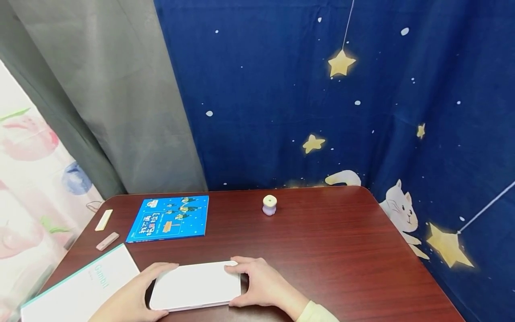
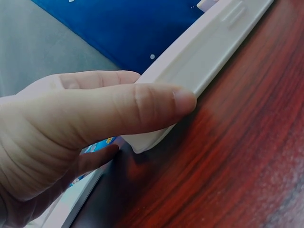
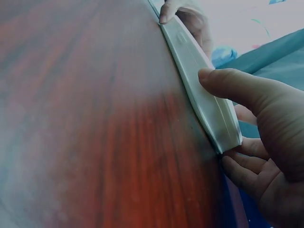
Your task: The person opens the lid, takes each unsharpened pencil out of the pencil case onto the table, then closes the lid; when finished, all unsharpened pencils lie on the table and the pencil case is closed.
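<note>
A flat white case point(image 1: 196, 285) with rounded corners lies at the near side of the table, and both hands grip it. My left hand point(image 1: 138, 290) holds its left end, with the thumb along the near side and the fingers at the far side. In the left wrist view the thumb point(image 2: 142, 104) presses against the case's pale side wall point(image 2: 199, 61), which has a small raised tab. At the right end, my right hand point(image 1: 265, 284) holds it the same way. The right wrist view shows the right thumb point(image 3: 232, 85) on that side wall, the other fingers behind the end.
A white book point(image 1: 80, 286) marked "Gambil" lies beside the left hand. Behind it are a blue picture book point(image 1: 169, 219), a pink bar-shaped item point(image 1: 107, 241) and a cream one point(image 1: 103, 220). A small cream-and-lilac object point(image 1: 269, 205) stands at the far edge of the brown table point(image 1: 342, 250).
</note>
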